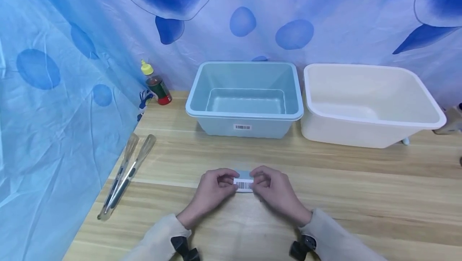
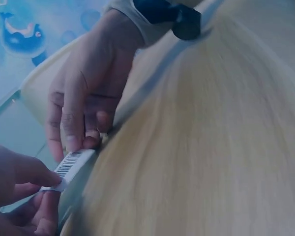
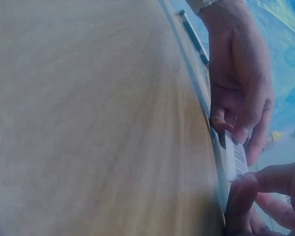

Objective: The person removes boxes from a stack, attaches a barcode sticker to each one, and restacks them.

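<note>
Plainly, item held: a small pale blue card with a barcode label, just above the wooden counter, in front of the blue tub.
Left grip: the left hand pinches the card's left end between thumb and fingers.
Right grip: the right hand pinches the right end likewise.
Long axis: the card runs left to right, spanning the gap between both hands, with neither hand nearer.
Nearby: a white tub sits beside the blue one; tongs lie well to the left, a bottle behind them.
Head view: shows the whole layout.
Wrist views: show the label edge-on with the fingertips on its ends.
</note>
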### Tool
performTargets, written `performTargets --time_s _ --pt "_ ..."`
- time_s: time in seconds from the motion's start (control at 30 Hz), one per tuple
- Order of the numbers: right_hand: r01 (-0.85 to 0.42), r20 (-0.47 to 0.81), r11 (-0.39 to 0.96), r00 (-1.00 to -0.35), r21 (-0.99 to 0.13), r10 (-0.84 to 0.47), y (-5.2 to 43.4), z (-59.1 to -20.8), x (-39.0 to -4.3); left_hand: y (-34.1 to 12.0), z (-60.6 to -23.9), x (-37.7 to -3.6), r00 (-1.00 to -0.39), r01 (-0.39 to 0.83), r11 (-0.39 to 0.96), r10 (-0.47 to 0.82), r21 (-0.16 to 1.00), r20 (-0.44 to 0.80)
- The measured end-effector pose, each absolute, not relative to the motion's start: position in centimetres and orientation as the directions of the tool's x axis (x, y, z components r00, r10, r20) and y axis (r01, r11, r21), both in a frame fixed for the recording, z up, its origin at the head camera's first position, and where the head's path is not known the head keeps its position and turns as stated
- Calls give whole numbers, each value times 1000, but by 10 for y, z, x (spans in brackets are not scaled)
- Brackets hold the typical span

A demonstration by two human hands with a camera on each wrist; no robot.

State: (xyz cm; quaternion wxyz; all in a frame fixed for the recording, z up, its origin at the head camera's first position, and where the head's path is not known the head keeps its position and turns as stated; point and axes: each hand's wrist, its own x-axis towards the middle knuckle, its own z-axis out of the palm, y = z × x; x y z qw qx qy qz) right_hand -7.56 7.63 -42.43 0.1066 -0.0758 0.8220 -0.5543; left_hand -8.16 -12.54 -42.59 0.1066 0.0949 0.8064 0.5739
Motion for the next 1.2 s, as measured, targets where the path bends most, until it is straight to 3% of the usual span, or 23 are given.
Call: performTargets --time_s 0.33,0.43,0.6,0.8,0.93,1.2 --pt "45 -114 292 -968 -956 -226 81 -425 -74 -119 -421 -81 -945 -104 193 287 976 -157" --pt "-94 -6 378 -967 -921 -255 85 -419 -74 -115 -418 -82 -942 -102 165 300 981 -149" --pt "-346 236 587 -937 -732 -258 93 -406 -72 -104 -408 -85 -945 -71 155 307 985 -116" --pt "-519 454 622 -846 -586 -279 96 -399 -69 -89 -400 -87 -947 -55 139 307 989 -96" --pt "-567 547 621 -799 -541 -252 97 -400 -69 -81 -397 -87 -949 -38 122 306 992 -74" --pt "-588 600 590 -773 -554 -206 99 -400 -69 -72 -393 -88 -952 -35 125 298 992 -71"
